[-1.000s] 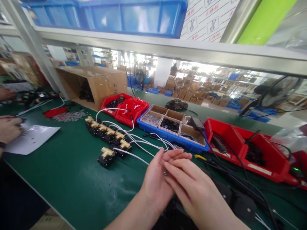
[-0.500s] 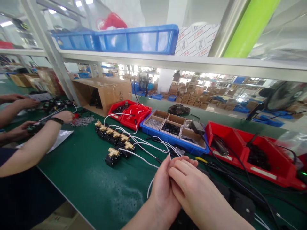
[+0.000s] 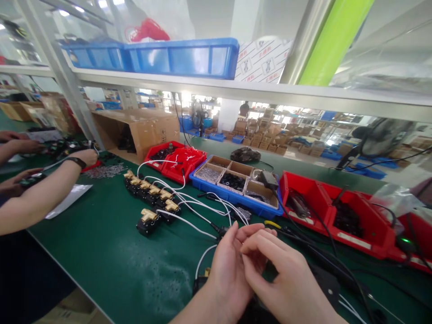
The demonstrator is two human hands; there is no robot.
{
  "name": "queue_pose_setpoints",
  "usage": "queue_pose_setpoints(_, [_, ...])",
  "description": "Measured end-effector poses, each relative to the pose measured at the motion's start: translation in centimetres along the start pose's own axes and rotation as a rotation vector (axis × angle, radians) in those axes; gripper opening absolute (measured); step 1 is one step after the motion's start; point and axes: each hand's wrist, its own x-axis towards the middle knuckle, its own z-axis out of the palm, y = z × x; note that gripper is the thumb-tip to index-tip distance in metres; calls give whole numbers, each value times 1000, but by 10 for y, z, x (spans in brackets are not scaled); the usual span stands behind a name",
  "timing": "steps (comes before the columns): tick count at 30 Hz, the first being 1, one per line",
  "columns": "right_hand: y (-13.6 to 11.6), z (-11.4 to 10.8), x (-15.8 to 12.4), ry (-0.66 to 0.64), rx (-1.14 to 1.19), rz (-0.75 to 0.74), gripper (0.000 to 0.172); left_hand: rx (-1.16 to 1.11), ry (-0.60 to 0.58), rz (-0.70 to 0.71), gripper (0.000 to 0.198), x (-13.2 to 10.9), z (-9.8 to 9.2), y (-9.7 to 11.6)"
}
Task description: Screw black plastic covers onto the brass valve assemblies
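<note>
I am working with both hands close together over the near part of the green table [image 3: 111,252], just right of the middle. My left hand [image 3: 227,270] is standing on edge with its palm facing right and its fingers loosely curved. My right hand [image 3: 286,279] is curling in against it, and its fingertips [image 3: 248,246] are drawing toward the left palm. As for my grip, the two hands are pressing lightly together. I cannot tell whether anything is being pinched between them, because that spot is hidden by my own fingers.

A white wire [image 3: 201,261] is looping out from under my left hand toward the near left. A small brass piece [image 3: 206,272] is peeking out just beside my left wrist.

To my mind this is fine fingertip work, so I am judging it best to steady one hand against the other and turn the palm up toward my eyes. It also seems wise to let the wire hang slack so it is not tugging.

The black cables [image 3: 324,256] are lying just right of my right hand and could snag it. The lone brass valve [image 3: 147,221] and the row of brass valves [image 3: 148,188] are sitting well apart to the far left. The blue tray [image 3: 232,198] is lying beyond my fingers. A co-worker's forearm [image 3: 40,198] is reaching across the left edge of the table.
</note>
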Motion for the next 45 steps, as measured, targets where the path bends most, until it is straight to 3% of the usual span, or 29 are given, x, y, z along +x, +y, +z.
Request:
queue_pose_setpoints(7, [42, -31, -25, -69, -14, 253, 15, -67, 102, 245, 38, -13, -1, 42])
queue_pose_setpoints(12, [74, -21, -49, -197, -73, 335, 16, -110, 188, 360, 34, -22, -7, 66])
queue_pose_setpoints(18, [72, 3, -44, -145, -113, 270, 17, -148, 252, 360, 34, -16, -20, 68])
queue_pose_setpoints(22, [69, 11, -33, -180, -131, 244, 18, -152, 253, 358, 32, -11, -26, 70])
queue_pose_setpoints(31, [107, -18, -34, -115, -240, 379, 16, -172, 299, 379, 33, -10, -39, 80])
queue_pose_setpoints(38, [102, -5, -33, -163, -241, 378, 17, -152, 287, 349, 35, -1, -47, 78])
queue_pose_setpoints(45, [105, -6, -31, -170, -224, 396, 16, -161, 289, 353, 38, 3, -49, 78])
